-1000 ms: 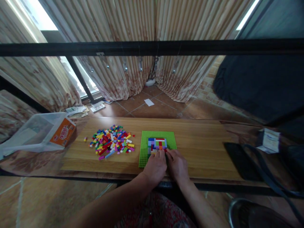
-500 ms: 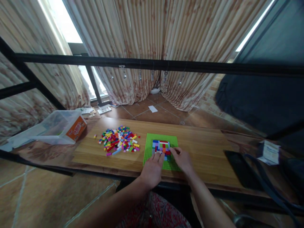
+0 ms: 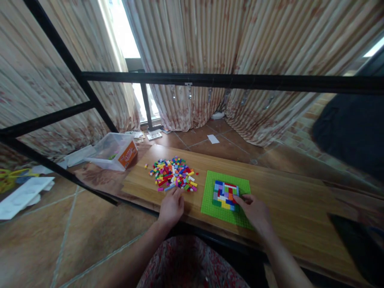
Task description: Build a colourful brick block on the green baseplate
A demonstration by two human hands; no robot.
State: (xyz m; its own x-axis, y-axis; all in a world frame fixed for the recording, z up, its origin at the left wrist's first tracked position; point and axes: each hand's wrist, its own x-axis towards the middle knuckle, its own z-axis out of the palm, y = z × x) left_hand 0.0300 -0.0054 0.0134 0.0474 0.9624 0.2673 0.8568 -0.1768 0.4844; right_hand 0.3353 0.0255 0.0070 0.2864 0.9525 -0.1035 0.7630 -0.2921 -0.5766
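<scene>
A pile of small coloured toy bricks [image 3: 177, 174] lies on the wooden board. My left hand [image 3: 171, 206] is at its near edge, fingers drawn together beside a light blue brick [image 3: 169, 187]. Whatever those fingertips grip is hidden. Farther right lies a green baseplate [image 3: 210, 200] bearing a flat patchwork of joined bricks [image 3: 223, 196] in blue, red, white, yellow and other colours. My right hand [image 3: 255, 208] reaches over the baseplate, its thumb and forefinger closed on a red brick [image 3: 236, 197] at the patchwork's right edge.
A clear plastic box [image 3: 112, 154] with an orange label stands left of the pile. A dark flat object [image 3: 351, 236] lies at the far right. Behind the board runs a black metal rail [image 3: 210, 80] before striped curtains. White paper [image 3: 213, 139] lies on the tiled floor.
My left hand has left the patchwork and moved left to the brick pile. My right hand stays at the patchwork's right edge. The camera view has turned left.
</scene>
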